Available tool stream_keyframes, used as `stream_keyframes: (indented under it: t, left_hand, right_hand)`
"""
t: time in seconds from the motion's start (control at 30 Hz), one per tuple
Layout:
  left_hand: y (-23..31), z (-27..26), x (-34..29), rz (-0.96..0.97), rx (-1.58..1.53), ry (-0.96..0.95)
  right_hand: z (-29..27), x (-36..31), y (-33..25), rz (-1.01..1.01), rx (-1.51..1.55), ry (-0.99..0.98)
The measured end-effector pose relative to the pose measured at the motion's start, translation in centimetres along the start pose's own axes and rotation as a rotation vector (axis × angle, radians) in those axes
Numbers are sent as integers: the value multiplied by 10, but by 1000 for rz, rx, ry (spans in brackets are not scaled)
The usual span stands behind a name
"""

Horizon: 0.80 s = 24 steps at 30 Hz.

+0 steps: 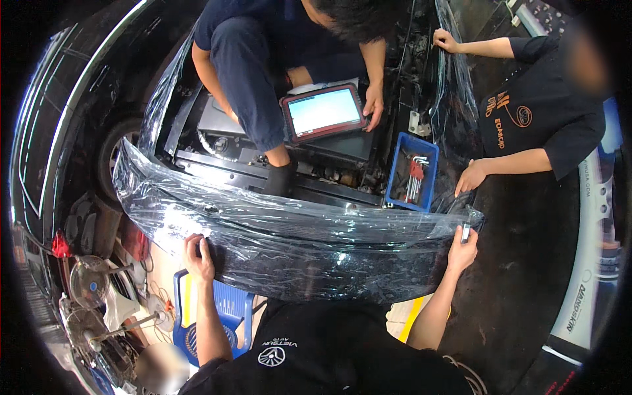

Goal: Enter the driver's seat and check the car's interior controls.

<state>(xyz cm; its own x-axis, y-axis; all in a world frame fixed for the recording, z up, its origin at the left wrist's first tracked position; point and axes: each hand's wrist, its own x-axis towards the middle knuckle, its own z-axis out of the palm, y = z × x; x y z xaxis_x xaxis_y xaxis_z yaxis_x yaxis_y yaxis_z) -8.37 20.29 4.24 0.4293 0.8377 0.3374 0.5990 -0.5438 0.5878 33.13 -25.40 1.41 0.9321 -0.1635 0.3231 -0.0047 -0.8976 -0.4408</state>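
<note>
A black car front bumper [309,276] stretches across in front of me, covered in clear, wrinkled plastic film [276,220]. At its left part, my left hand [199,257] is closed with curled fingers, seemingly pinching the film. On the right end of the bumper, my right hand [463,251] is closed around a small, flat, silver-white piece [466,232]; its exact kind is too small to tell. Loose film bunches up just above that hand. My fingers' far sides are partly hidden.
Over the engine bay a person squats beside a tablet [324,113]. Another person leans in from the right, one hand [471,178] near the bumper's end. A blue tray [393,172] holds red-and-silver hex keys [415,178]. Fans [89,283] and a blue chair [234,304] stand lower left.
</note>
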Motion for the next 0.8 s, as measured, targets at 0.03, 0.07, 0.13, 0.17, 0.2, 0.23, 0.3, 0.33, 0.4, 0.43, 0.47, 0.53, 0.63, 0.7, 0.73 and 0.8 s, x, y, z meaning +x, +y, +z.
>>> stream_keyframes:
  t: [0.03,0.07,0.13,0.17,0.2,0.23,0.3,0.33,0.4,0.43,0.47,0.53,0.63,0.7,0.73,0.8]
  left_hand:
    - [-1,0,-1,-6,1,9]
    - [0,0,-1,-14,4,17]
    - [2,0,1,-13,4,19]
    - [4,-1,1,-16,11,16]
    - [3,-1,1,-16,8,19]
    - [2,-1,1,-17,7,22]
    - [2,-1,1,-17,2,23]
    - [3,-1,1,-8,7,25]
    - [4,-1,2,2,15,24]
    - [5,-1,2,2,17,35]
    - [6,-1,1,3,17,46]
    - [7,-1,1,1,13,46]
    - [7,0,2,-3,9,48]
    - [6,1,2,-5,10,46]
    - [6,1,2,-10,3,47]
    - [4,1,1,-14,-3,48]
  right_hand:
    - [0,0,2,-8,-2,2]
    - [0,0,3,-17,-6,3]
    - [0,0,1,-11,0,0]
    - [-1,-1,0,-4,3,-12]
    - [-1,-1,0,47,-24,-53]
    - [-2,-1,-1,45,-23,-50]
    - [-4,-2,-2,46,-24,-57]
    - [-2,-2,1,37,-16,-48]
    - [-4,-3,-3,38,-15,-49]
    - [-4,-3,-4,37,-12,-49]
    - [-4,-2,-3,40,-13,-48]
    - [-2,-1,0,23,-9,-37]
    - [2,0,6,-63,12,29]
    - [3,0,8,-66,20,30]
    - [3,0,8,-71,27,32]
    - [1,-1,4,-53,31,21]
